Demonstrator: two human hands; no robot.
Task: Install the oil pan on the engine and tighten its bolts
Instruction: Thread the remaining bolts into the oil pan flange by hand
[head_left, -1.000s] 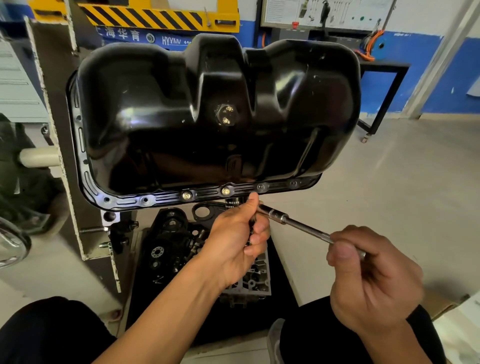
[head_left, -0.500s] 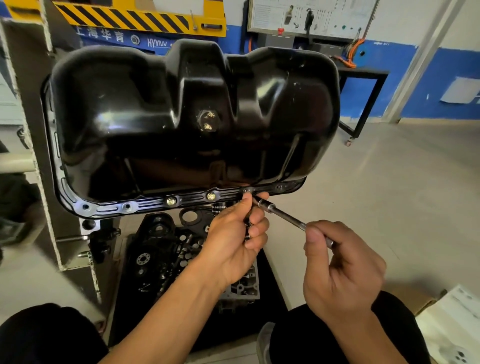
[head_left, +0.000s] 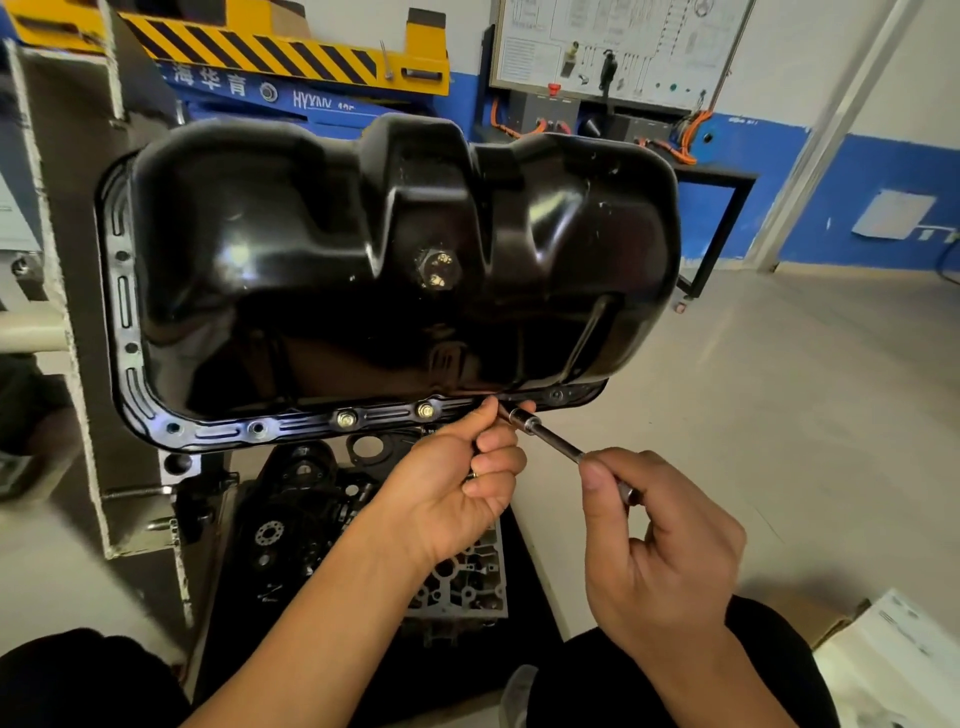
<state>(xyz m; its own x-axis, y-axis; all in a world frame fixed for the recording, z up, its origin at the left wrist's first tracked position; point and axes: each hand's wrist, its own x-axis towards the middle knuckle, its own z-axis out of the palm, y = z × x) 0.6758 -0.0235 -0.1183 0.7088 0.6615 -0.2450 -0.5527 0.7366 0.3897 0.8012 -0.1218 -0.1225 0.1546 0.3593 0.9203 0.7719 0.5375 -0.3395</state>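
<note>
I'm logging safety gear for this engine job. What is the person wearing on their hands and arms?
Nothing: the left hand and right hand are bare, with no gloves. Both forearms are bare up to the frame edge, so no sleeves show, and no watch or wristband is visible. The knees below are covered in dark trousers.

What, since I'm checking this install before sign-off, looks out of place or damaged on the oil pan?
Nothing looks damaged or askew. On the oil pan, the lower flange shows only two bolts; the holes left of them stand empty. The left hand pinches the tip of the socket driver there; the right hand grips its shaft.
</note>
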